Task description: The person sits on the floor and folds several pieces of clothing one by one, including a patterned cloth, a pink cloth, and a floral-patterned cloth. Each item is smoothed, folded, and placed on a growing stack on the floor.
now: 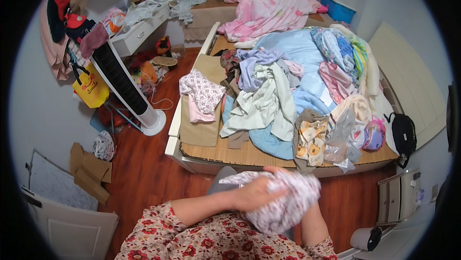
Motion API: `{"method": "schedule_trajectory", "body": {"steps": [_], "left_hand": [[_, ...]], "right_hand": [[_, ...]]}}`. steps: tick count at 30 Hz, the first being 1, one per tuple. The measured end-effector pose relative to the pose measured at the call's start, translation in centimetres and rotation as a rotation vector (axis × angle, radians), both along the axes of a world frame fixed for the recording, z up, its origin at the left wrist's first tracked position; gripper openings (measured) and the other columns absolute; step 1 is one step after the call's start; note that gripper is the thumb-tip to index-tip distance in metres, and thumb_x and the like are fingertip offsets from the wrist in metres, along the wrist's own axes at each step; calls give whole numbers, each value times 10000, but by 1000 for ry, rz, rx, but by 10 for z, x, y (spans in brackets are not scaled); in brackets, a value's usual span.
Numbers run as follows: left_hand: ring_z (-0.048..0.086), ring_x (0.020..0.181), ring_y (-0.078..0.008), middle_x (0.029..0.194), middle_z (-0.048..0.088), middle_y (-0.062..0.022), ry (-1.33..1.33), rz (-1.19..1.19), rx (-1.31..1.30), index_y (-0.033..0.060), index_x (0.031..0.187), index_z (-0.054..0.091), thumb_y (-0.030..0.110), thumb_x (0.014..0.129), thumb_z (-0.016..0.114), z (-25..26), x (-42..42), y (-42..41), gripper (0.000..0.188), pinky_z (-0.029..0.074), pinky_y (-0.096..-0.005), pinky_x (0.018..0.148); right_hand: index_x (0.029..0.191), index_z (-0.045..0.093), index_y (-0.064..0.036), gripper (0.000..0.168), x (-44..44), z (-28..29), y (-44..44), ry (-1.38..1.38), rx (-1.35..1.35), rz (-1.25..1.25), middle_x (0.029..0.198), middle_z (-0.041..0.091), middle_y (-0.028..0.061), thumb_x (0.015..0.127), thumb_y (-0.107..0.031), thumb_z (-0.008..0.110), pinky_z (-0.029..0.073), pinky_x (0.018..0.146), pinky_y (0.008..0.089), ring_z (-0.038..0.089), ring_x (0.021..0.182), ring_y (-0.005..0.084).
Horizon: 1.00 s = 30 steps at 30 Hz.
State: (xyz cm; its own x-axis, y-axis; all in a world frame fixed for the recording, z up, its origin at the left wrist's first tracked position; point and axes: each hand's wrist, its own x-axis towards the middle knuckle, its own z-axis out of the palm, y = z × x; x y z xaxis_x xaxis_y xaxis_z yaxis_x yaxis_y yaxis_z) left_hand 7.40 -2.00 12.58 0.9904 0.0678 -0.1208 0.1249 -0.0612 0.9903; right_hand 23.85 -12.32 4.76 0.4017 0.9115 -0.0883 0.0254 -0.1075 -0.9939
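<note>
In front of my waist I hold a white garment with a small purple floral print (284, 209), bunched up and blurred. My left hand (257, 193) grips it from the left side, fingers across the cloth. The same cloth covers most of my right hand (276, 169); only some fingers show at its upper edge, and the forearm comes up from below right. Ahead on the bed's left edge, a similar floral top (203, 89) lies over pink cloth (201, 111) on folded khaki fabric (199, 130). A pale green shirt (268, 101) lies crumpled to its right.
The bed (266, 147) carries heaped clothes, a blue quilt (288, 46), folded yellow-print clothing (312, 137), plastic bags (342, 134) and a black bag (403, 134). A tower fan (120, 80) stands left on the wood floor (144, 173), near torn cardboard (88, 170) and a door (74, 224).
</note>
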Motion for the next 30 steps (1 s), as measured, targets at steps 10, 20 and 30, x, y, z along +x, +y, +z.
{"method": "schedule_trajectory", "body": {"steps": [10, 20, 30], "left_hand": [[632, 960, -202, 1106, 624, -105, -163, 785, -1185, 20, 1203, 505, 246, 947, 514, -72, -38, 77, 341, 522, -356, 853], [594, 1025, -302, 1262, 490, -189, -61, 448, 748, 53, 1350, 383, 338, 720, 765, -21, -56, 46, 790, 496, -409, 816], [625, 917, -146, 1013, 662, -90, -423, 845, -45, -11, 1134, 583, -28, 802, 593, -25, -51, 50, 332, 495, -271, 823]], "right_hand": [[1305, 380, 126, 868, -36, -17, -49, 687, 145, 301, 1254, 540, 209, 642, -217, 823, 413, 999, 370, 555, 1136, 271], [1235, 446, 40, 347, -29, 89, 18, 868, 346, -244, 1136, 597, 180, 907, -75, 444, 532, 855, 392, 635, 973, 255], [1321, 377, 29, 456, -67, 86, 38, 478, 190, -124, 1106, 601, 153, 927, -149, 522, 517, 790, 314, 620, 934, 193]]}}
